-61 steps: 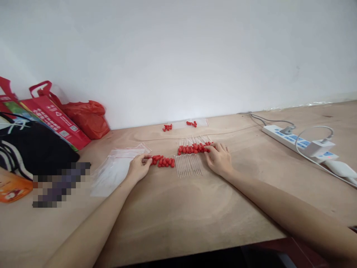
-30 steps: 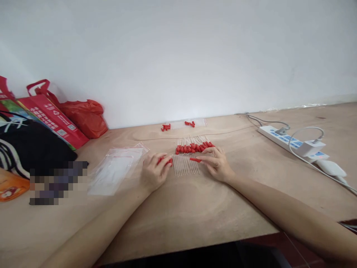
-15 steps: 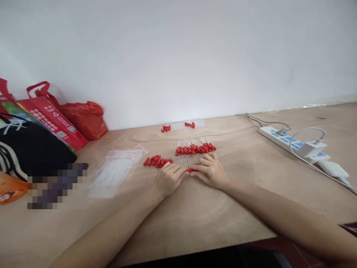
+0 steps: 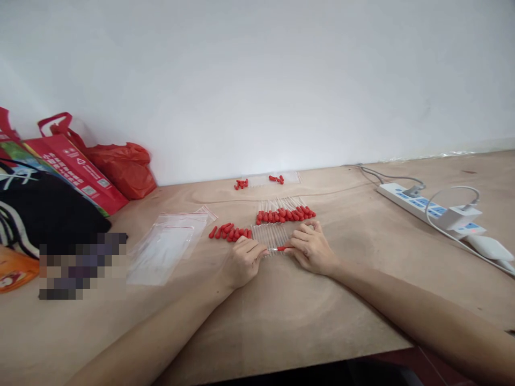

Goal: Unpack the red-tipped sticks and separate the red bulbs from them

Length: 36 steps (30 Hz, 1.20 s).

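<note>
My left hand [image 4: 244, 261] pinches a clear glass dropper tube [image 4: 272, 249] close to the tabletop. The fingers of my right hand [image 4: 314, 249] are closed on a red rubber bulb [image 4: 281, 248], which meets the tube's right end. How far the bulb covers the tube is too small to tell. Just beyond my hands lies a row of bare glass tubes [image 4: 269, 235]. Loose red bulbs [image 4: 229, 232] are heaped left of that row. Farther back, several droppers [image 4: 286, 215] lie side by side, their red bulbs toward me.
Clear zip bags [image 4: 161, 254] lie flat at left, near a black bag [image 4: 60, 217] and red bags [image 4: 120, 166]. By the wall are a small clear bag [image 4: 259, 181] and more red bulbs [image 4: 241, 184]. A power strip [image 4: 418, 206] with cables is at right.
My hands have moved slightly apart, and a short length of glass tube now shows between them beside the red bulb. The view has shifted a little.
</note>
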{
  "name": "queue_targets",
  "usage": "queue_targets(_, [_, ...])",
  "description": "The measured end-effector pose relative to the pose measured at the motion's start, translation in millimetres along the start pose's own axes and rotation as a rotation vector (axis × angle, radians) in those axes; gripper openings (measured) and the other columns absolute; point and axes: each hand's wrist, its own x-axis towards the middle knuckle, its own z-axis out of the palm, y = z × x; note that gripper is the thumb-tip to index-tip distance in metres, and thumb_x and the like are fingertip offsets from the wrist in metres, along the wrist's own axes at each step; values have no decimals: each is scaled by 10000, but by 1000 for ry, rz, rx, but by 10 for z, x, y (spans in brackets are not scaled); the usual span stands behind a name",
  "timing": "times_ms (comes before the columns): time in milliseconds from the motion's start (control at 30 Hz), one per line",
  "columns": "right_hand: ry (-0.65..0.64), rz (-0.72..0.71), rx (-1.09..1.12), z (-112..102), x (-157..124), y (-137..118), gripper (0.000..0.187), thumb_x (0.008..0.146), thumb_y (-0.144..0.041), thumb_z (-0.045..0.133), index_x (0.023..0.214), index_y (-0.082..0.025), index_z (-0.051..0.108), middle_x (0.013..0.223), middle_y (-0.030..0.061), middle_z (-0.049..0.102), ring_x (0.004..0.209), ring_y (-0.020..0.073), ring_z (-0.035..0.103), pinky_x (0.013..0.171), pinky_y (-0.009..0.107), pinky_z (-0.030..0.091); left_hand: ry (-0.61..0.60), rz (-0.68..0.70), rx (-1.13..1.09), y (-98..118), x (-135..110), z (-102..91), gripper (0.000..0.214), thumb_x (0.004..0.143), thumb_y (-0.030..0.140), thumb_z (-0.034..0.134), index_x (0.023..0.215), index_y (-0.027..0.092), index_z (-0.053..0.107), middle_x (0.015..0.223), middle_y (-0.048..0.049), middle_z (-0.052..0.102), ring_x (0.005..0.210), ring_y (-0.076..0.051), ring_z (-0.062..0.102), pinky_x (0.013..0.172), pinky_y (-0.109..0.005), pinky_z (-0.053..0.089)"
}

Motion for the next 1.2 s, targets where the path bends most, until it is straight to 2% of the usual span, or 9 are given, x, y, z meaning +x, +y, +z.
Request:
queue_targets(333, [-70, 12, 55, -31, -26, 20, 187, 835, -253, 420, 734, -189, 563, 660, -6, 527, 723, 135, 450, 887, 397, 221, 3, -12, -15, -30, -32, -3, 244, 878, 216, 394, 713, 147, 559, 615, -11, 565, 585, -118, 485, 616, -268, 345])
queue_targets(467, [48, 204, 72, -34, -77, 168, 182, 835, -260, 422, 726, -181, 544, 668, 5, 531, 688, 129, 480, 819, 373, 295, 40, -109, 22, -162, -115, -70, 184, 867, 204, 420, 756, 150, 556, 668, -15, 583, 643, -128, 523, 644, -267, 380])
queue_targets(567, [108, 277, 158, -4, -80, 249, 179, 848, -288, 416, 841, -200, 572, 775, 35, 574, 746, 145, 519, 729, 332, 353, 46, -159, 43, -219, -151, -95, 164, 870, 189, 404, 850, 152, 563, 754, -30, 581, 712, -135, 538, 672, -259, 421])
queue_targets(667, [169, 341, 253, 13, -63, 310, 204, 839, -281, 412, 897, -204, 592, 792, 52, 556, 733, 146, 527, 657, 293, 407, 57, -166, 27, -220, -143, -81, 241, 868, 134, 364, 1043, 132, 529, 846, -60, 536, 797, -135, 539, 740, -255, 454])
queue_targets(767, [213, 494, 241, -50, -72, 402, 209, 788, -243, 439, 893, -192, 612, 713, 35, 519, 629, 134, 504, 582, 271, 421, 109, -148, 43, -215, -117, -58, 316, 853, 92, 358, 1144, 113, 479, 865, -68, 490, 786, -120, 533, 717, -230, 471])
queue_targets(867, [141, 636, 218, -177, -99, 492, 223, 728, -203, 451, 876, -176, 615, 700, 25, 534, 562, 114, 489, 536, 251, 412, 172, -120, 72, -221, -85, -39, 286, 844, 86, 386, 1092, 139, 516, 801, -41, 488, 731, -107, 532, 690, -215, 477])
queue_targets(1000, [28, 760, 217, -268, -119, 535, 119, 684, -248, 510, 743, -171, 580, 630, 8, 562, 496, 102, 478, 470, 230, 376, 202, -30, 149, -220, -36, -6, 228, 833, 92, 423, 1018, 160, 536, 744, -22, 545, 721, -120, 555, 720, -241, 481])
queue_targets(1100, [-15, 726, 170, -224, -135, 545, 117, 675, -298, 541, 671, -184, 566, 593, 4, 572, 497, 112, 483, 478, 238, 369, 162, 75, 164, -212, -7, 14, 185, 828, 83, 415, 924, 152, 557, 728, -30, 579, 701, -127, 560, 688, -243, 489])
queue_targets(1200, [-24, 670, 149, -155, -157, 573, 155, 685, -341, 549, 697, -193, 592, 661, 14, 621, 553, 130, 524, 536, 259, 397, 90, 171, 130, -204, 16, 8, 206, 839, 71, 379, 821, 148, 569, 748, -43, 601, 711, -125, 564, 671, -235, 491])
